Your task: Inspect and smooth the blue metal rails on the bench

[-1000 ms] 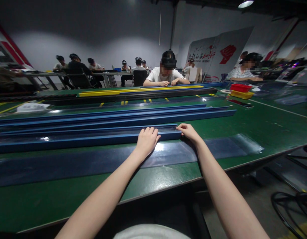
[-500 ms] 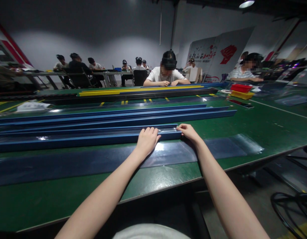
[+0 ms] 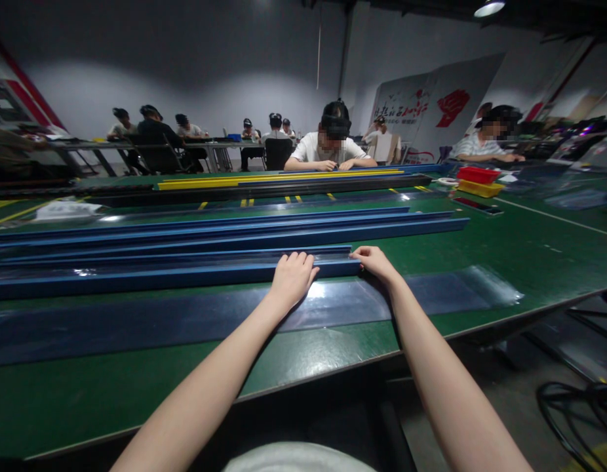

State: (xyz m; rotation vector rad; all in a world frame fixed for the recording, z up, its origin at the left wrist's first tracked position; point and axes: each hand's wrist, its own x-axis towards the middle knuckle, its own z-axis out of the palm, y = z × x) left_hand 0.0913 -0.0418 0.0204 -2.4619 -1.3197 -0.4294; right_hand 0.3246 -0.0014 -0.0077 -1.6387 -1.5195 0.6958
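Note:
A long blue channel-shaped strip (image 3: 151, 280) lies across the green table, open side up, with shiny clear film (image 3: 84, 271) inside. Near its right end, my left hand (image 3: 296, 278) rests over it, fingers bent across the far side and thumb on the near side. My right hand (image 3: 375, 263) is closed at the strip's very end, thumb and fingertips pinched there. Whether it also grips the film is hidden. In front of the strip, a wide clear plastic sheet (image 3: 185, 324) lies flat under both forearms.
More blue channel strips (image 3: 333, 231) lie just beyond. Farther back are yellow strips (image 3: 200, 185), black strips (image 3: 333, 190), a red tray (image 3: 478, 174) on a yellow tray (image 3: 478, 189), and a phone (image 3: 477, 206). A co-worker (image 3: 333, 141) sits opposite. The table's near edge (image 3: 333, 375) runs below my arms.
Both hands stay almost in place on the blue strip. The bright reflection on the film between them has faded; the view has shifted very slightly.

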